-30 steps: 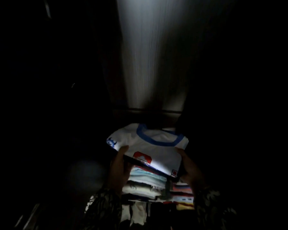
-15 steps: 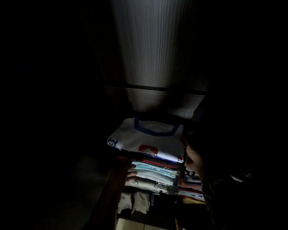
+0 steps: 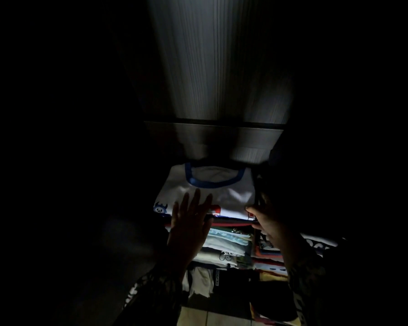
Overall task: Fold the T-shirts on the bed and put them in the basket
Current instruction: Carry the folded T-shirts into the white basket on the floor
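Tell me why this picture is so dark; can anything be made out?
In the head view, light falls only down the middle: the white T-shirt with blue collar glows, the left hand lies flat on it, the right hand is shadowed at its edge; the sides are black.

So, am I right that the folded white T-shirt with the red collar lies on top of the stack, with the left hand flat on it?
Not quite: the head view shows that the collar of the white T-shirt is blue, not red. The rest holds: it lies on top of the stack, with the left hand flat on it.
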